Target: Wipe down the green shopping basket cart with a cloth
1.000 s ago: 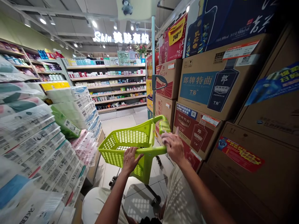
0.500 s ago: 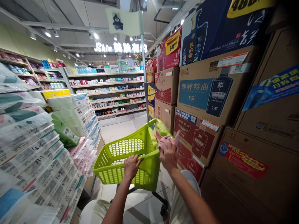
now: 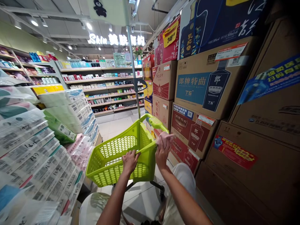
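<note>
A lime-green shopping cart point(image 3: 112, 153) with perforated walls stands in front of me, turned sideways. My left hand point(image 3: 130, 161) grips the near rim of its basket, fingers curled over the edge. In my right hand point(image 3: 162, 153) is a pale pink cloth point(image 3: 166, 139), bunched up against the cart's corner near the green handle point(image 3: 157, 122). A pole point(image 3: 132, 62) rises from the cart, with a pale flag point(image 3: 110, 12) bearing a dark bear at its top. Inside the basket I see only its bare lattice.
Stacked cartons point(image 3: 201, 90) rise close on the right. Plastic-wrapped tissue packs point(image 3: 30, 147) are piled on the left. Beyond the tiled floor point(image 3: 110, 126) stand shelves point(image 3: 107, 84) of small packaged goods. My knees flank the cart's near side.
The cart and both hands sit slightly further left in view, and the flag is higher and partly cut off. My right hand, still on the cloth, has shifted a little along the cart's corner.
</note>
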Tool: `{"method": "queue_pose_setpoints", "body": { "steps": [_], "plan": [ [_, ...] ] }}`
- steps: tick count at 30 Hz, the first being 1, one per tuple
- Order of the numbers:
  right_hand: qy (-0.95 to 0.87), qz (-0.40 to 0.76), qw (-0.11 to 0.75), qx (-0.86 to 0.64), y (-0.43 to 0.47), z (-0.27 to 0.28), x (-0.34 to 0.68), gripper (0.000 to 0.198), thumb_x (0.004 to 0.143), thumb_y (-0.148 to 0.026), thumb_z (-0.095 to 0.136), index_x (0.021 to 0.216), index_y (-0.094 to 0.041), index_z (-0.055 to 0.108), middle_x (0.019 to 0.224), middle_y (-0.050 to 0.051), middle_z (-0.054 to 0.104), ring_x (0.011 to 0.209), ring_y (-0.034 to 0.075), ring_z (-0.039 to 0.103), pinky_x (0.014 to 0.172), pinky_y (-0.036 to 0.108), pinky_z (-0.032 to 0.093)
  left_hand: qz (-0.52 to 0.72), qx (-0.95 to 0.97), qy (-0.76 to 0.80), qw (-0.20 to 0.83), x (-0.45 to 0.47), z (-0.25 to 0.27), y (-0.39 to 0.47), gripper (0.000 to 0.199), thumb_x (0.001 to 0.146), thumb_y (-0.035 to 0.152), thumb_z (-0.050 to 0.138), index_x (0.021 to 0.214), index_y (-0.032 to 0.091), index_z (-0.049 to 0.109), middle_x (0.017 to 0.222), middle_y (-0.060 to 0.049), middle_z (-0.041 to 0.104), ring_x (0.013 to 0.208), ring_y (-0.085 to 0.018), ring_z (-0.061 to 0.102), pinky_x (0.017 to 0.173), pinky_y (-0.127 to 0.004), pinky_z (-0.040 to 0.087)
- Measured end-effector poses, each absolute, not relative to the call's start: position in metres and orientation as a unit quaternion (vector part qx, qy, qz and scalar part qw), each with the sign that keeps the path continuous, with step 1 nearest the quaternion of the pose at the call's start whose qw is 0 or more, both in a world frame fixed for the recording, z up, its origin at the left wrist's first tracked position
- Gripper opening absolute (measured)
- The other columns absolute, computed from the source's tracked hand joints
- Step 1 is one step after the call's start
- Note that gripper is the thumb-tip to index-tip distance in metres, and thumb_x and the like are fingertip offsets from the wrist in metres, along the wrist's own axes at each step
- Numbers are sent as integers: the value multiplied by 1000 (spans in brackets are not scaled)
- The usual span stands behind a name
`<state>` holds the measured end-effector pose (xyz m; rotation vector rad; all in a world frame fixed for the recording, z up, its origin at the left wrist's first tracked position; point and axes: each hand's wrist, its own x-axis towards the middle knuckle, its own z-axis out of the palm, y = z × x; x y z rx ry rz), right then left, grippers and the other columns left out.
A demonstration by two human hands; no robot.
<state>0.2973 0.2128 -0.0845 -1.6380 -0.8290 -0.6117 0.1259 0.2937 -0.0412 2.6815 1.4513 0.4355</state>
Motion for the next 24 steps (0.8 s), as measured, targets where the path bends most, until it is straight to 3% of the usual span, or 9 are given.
{"method": "queue_pose_setpoints", "body": {
  "steps": [4,8,10,14,18,22,24],
  "plan": [
    [-381,-174,621,-663,228,-117,258,53,104,-37,27,154,-21,37,159,20,29,148,32,29,111,58,38,131,871,472,31,120,-40,298,38,102,46,32,100,23,63,104,-8,70,108,-26,60,89,-40,35],
    [-247,-123,715,-643,243,-79,281,65,102,-41,28,160,-13,17,160,24,25,152,32,18,119,61,24,124,872,473,33,118,-39,299,33,101,45,37,99,24,62,104,-7,69,108,-26,60,90,-40,35],
    [-190,-105,745,-631,248,-60,294,63,102,-38,23,160,-16,15,158,22,32,151,28,24,120,57,22,127,871,474,32,121,-39,297,32,101,45,38,100,24,62,105,-7,69,108,-26,60,89,-40,35],
    [-129,-51,772,-620,249,-73,282,62,100,-43,28,157,-18,20,152,20,43,141,25,42,112,47,38,135,869,474,25,127,-41,294,31,100,45,39,100,24,62,106,-7,69,108,-26,60,89,-40,35],
    [-149,13,795,-587,231,-109,264,61,94,-51,46,145,-19,39,132,18,60,119,24,60,96,40,51,139,871,470,30,125,-42,296,30,100,44,40,99,23,62,105,-7,69,105,-25,60,87,-38,34],
    [-117,24,855,-505,202,-98,287,53,91,-54,54,133,-22,51,106,7,67,92,17,65,82,32,54,136,874,466,27,120,-40,296,32,101,45,39,99,23,62,103,-7,69,105,-25,61,86,-37,34],
    [-149,-3,853,-499,193,-79,304,47,92,-55,53,124,-21,59,102,6,65,89,18,64,81,32,54,140,873,466,24,120,-40,295,32,101,45,39,100,23,62,103,-7,68,106,-25,60,86,-37,34]
  ]
}}
